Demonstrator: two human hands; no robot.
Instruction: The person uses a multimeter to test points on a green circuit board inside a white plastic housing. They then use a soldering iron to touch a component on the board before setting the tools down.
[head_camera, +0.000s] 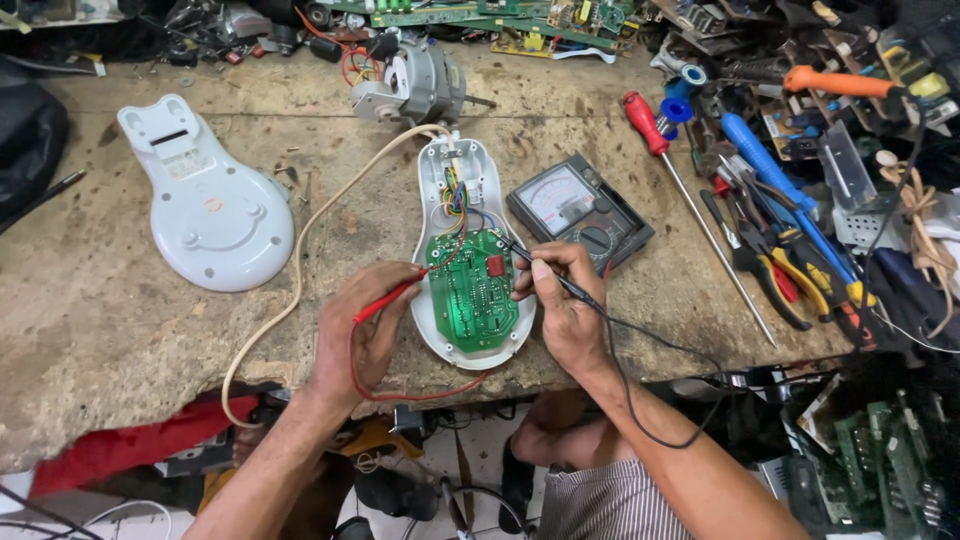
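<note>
The left hand (365, 325) grips a red probe (388, 299), the right hand (560, 305) a black probe (540, 268), both tips on the green circuit board (468, 290) near the worktop's (120, 340) front edge; bare worktop lies leftward.

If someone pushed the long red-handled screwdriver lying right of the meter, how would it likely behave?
The red-handled screwdriver would probably roll, since its handle and shaft look round and it lies free on the flat workbench. Its thin metal shaft likely stays stiff. Its handle end is probably the heavier, so it might pivot.
</note>
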